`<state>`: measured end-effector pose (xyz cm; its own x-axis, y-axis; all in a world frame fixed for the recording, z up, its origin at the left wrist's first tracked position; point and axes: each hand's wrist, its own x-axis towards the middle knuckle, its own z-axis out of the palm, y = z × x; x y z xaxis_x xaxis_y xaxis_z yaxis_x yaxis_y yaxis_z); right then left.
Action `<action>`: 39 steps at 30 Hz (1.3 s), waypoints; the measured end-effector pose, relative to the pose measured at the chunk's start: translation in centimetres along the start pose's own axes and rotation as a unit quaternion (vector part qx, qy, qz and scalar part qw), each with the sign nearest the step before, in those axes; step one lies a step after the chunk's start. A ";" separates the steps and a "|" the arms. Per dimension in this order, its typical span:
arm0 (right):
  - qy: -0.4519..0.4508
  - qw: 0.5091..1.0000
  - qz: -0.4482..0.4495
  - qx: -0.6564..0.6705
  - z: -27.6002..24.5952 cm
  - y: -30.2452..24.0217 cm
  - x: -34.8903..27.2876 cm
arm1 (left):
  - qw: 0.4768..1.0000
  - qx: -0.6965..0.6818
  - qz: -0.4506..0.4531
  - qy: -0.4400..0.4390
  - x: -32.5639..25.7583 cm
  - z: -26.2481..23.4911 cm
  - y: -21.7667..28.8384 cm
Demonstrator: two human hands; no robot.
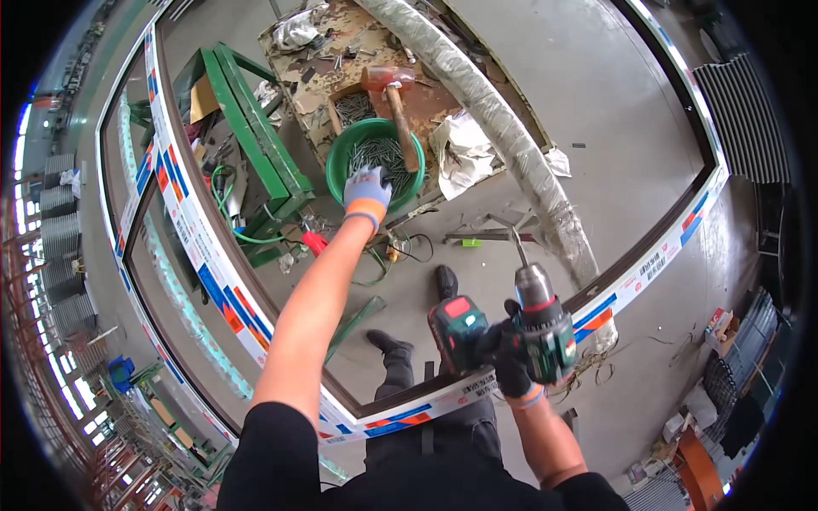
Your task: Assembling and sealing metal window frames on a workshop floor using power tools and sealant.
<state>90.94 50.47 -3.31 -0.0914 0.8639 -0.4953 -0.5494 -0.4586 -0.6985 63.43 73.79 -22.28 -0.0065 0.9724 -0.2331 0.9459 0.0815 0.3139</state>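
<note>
My left hand point(368, 189), in a grey glove with an orange cuff, reaches into a green bowl point(336, 162) of loose screws point(375, 153). Its fingers curl downward among them; what they pinch is hidden. A mallet point(397, 111) with a reddish head and wooden handle lies with its handle over the bowl's right side. My right hand point(509, 353), in a dark glove, is wrapped around the grip of a green and black cordless drill point(544, 328). The drill's bit points up and away, over the near bar of a large frame point(630, 285) covered in white, blue and orange film.
A worn work table point(311, 85) bears the bowl, small hardware and crumpled white wrapping point(462, 153). A long plastic-wrapped bar point(511, 145) crosses it and passes under the frame. A green metal stand point(256, 128) is at left. Cables point(417, 247) trail below the table.
</note>
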 end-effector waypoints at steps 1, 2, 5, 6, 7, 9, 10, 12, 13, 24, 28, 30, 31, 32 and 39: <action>-0.008 1.000 0.014 0.011 -1.7 1.5 -0.2 | 0.997 0.074 -0.017 -0.014 1.9 1.7 -0.2; -0.030 0.999 -0.010 0.025 -2.3 1.8 -0.1 | 0.989 0.141 -0.033 -0.026 3.5 2.8 0.1; 0.006 0.997 -0.007 0.077 -2.8 1.6 -0.8 | 0.979 0.199 -0.032 -0.039 5.4 5.1 0.5; 0.010 0.998 -0.022 0.063 -2.9 1.4 -0.7 | 0.979 0.199 -0.034 -0.039 5.9 5.5 0.5; 0.018 0.998 -0.037 0.046 -3.1 1.1 -0.8 | 0.974 0.217 -0.019 -0.056 6.1 5.6 1.2; 0.017 0.996 -0.040 0.072 -3.9 1.1 -0.6 | 0.966 0.249 0.004 -0.072 6.0 5.3 2.2; 0.014 0.994 -0.045 0.102 -3.8 0.9 -0.5 | 0.966 0.248 -0.003 -0.070 5.8 4.8 2.6; 0.001 0.995 -0.038 0.091 -3.1 0.1 -0.1 | 0.969 0.204 -0.051 -0.129 4.9 3.2 2.9; -0.017 0.995 -0.033 0.091 -1.9 0.0 0.4 | 0.977 0.209 -0.043 -0.029 3.7 2.5 0.6; -0.218 0.564 -0.322 -0.729 15.4 -5.3 -0.3 | 0.643 -0.735 -0.139 0.167 -23.7 -15.0 -0.3; -0.299 0.706 -0.169 -0.619 21.7 0.2 -4.2 | 0.457 -0.820 -0.171 0.299 -37.7 -23.2 -2.0; -0.498 0.553 -0.323 -0.585 25.4 1.3 -6.1 | 0.438 -0.830 -0.109 0.328 -44.0 -24.1 -4.2; -0.528 0.564 -0.320 -0.549 26.0 3.3 -6.2 | 0.475 -0.789 -0.047 0.388 -46.3 -23.8 -4.8; -0.555 0.575 -0.311 -0.514 26.8 5.1 -6.9 | 0.507 -0.740 0.011 0.442 -48.5 -23.0 -5.3; -0.686 0.420 -0.335 -0.490 34.7 13.7 -14.4 | 0.418 -0.676 -0.098 0.599 -60.1 -22.6 -11.3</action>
<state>55.91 38.92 12.15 -0.9514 -0.1350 0.2766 -0.2893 0.6991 -0.6539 45.80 19.38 9.00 -0.9647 0.2633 -0.0014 -0.1524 -0.5539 0.8185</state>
